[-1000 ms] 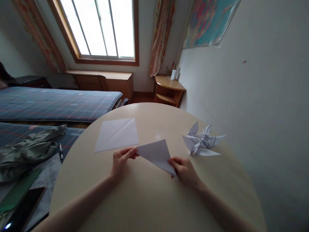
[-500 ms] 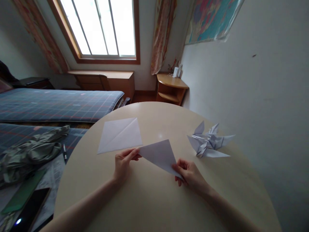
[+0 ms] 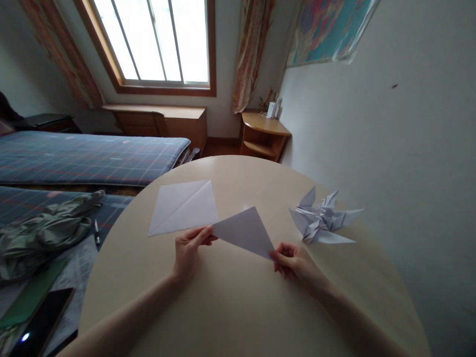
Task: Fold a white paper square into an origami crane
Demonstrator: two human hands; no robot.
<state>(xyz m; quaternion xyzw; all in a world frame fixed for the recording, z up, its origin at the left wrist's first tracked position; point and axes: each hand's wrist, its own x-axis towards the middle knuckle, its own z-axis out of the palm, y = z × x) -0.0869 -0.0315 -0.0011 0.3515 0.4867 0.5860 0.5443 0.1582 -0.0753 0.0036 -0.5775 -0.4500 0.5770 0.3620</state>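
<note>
A white sheet of paper folded into a triangle [image 3: 245, 230] is held up between my two hands, above the round table [image 3: 230, 307]. My left hand [image 3: 189, 250] pinches its left corner between thumb and fingers. At the lower right corner, my right hand [image 3: 292, 260] is closed on the same folded paper. Behind my left hand lies a square white sheet [image 3: 182, 206] with a diagonal crease. To the right of my right hand sit several folded paper cranes [image 3: 323, 218], bunched together with pointed wings sticking out.
Left of the table, a checked mattress [image 3: 92, 156] holds a crumpled green-grey cloth [image 3: 44, 228], a pen [image 3: 97, 232], printed papers and a phone [image 3: 44, 317] with a lit spot. A corner shelf [image 3: 266, 124] stands beyond the table, and a wall [image 3: 409, 163] rises close on the right.
The folded paper has tilted, its right corner and top edge rising slightly. My right hand has moved a little up and right along its edge; the left keeps its pinch.
</note>
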